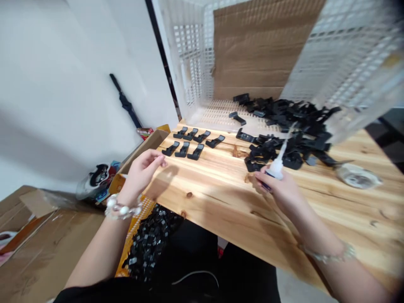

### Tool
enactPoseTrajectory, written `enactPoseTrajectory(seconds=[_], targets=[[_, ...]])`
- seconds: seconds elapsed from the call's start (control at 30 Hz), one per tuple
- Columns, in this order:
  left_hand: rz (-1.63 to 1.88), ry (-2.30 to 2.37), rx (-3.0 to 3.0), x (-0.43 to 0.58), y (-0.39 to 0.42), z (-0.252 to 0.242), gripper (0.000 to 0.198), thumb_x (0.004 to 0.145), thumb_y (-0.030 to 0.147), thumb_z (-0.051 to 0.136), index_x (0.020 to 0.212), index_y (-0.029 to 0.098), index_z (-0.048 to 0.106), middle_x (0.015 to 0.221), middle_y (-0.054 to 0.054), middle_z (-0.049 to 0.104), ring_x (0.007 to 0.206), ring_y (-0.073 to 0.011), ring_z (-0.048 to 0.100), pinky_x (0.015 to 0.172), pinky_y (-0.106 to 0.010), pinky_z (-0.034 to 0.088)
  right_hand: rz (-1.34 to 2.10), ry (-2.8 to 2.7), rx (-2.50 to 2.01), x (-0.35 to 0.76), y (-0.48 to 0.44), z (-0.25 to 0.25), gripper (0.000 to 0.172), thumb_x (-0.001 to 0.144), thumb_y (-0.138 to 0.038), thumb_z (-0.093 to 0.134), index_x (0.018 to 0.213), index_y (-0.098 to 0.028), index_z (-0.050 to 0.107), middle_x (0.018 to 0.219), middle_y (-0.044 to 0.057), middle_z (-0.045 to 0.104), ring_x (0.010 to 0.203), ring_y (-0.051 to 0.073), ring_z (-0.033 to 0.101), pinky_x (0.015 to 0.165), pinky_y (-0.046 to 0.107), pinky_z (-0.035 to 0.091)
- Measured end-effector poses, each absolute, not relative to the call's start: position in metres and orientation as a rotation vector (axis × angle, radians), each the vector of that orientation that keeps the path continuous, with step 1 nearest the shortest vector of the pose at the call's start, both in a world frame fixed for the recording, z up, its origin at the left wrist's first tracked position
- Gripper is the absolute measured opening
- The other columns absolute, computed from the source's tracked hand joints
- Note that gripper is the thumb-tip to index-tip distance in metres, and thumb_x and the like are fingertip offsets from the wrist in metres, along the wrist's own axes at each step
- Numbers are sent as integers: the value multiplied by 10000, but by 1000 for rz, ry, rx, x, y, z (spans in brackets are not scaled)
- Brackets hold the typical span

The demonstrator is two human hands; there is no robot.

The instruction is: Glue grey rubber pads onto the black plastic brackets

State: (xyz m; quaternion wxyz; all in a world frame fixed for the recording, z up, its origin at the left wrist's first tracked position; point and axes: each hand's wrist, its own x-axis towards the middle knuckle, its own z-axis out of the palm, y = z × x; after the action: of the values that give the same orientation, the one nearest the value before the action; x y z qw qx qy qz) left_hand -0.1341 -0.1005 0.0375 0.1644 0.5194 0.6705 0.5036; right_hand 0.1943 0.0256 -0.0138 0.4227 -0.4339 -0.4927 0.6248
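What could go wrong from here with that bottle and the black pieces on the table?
A squeeze of the white squeeze bottle in the right hand might drip onto the wooden table or the heap of black plastic pieces just beyond it. The left hand, wearing a beaded bracelet, is close to the neat rows of black plastic pieces and could knock them out of line.

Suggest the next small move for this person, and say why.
Probably the left hand should pick up a black clip from the laid-out rows: it is open, empty and right beside them, while the right hand is occupied holding a white bottle, nozzle up.
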Motion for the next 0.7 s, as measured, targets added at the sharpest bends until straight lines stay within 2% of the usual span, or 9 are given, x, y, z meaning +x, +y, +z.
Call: enactPoseTrajectory(seconds=[0.1, 0.2, 0.37, 0.47, 0.6, 0.7], targets=[[1689, 1780, 1159, -165, -162, 20, 219, 809, 405, 680, 848, 191, 650, 603, 3, 588, 635, -160, 594, 695, -301, 508, 1710, -1148, -1028, 187, 19, -26, 309, 665, -268, 811, 721, -186, 518, 570, -40, 522, 454, 53, 418, 430, 186, 283], [1942, 1898, 841, -201, -212, -11, 288, 776, 463, 688, 869, 197, 628, 598, 20, 563, 654, -151, 594, 700, -287, 516, 1686, -1213, -1039, 183, 13, -34, 299, 691, -271, 815, 725, -180, 533, 612, -33, 522, 478, 47, 425, 435, 173, 303], [1879, 2135, 543, -241, -252, -77, 385, 744, 523, 662, 859, 164, 586, 676, -18, 632, 633, -161, 617, 650, -310, 536, 1579, -1292, -1089, 179, 9, -38, 303, 706, -288, 815, 727, -178, 534, 572, -43, 481, 479, 41, 414, 429, 145, 312], [1723, 2234, 543, -255, -233, -111, 348, 813, 491, 586, 880, 149, 593, 791, -74, 677, 757, -208, 666, 728, -376, 562, 1570, -1288, -1146, 178, 11, -38, 325, 677, -298, 832, 723, -182, 532, 536, -50, 460, 461, 42, 400, 400, 133, 303], [1457, 2339, 732, -285, -161, -124, 253, 916, 344, 571, 1062, 143, 619, 1139, -109, 651, 1079, -226, 615, 951, -424, 506, 1565, -1235, -1316, 180, 19, -36, 399, 572, -327, 886, 731, -182, 550, 572, -32, 510, 471, 50, 411, 353, 119, 293], [1201, 2343, 916, -314, -96, -112, 338, 931, 345, 589, 1211, 157, 582, 1234, -103, 597, 1068, -228, 610, 905, -446, 530, 1580, -1192, -1439, 185, 25, -34, 452, 511, -344, 907, 752, -193, 557, 551, -27, 528, 434, 56, 401, 315, 122, 268]])
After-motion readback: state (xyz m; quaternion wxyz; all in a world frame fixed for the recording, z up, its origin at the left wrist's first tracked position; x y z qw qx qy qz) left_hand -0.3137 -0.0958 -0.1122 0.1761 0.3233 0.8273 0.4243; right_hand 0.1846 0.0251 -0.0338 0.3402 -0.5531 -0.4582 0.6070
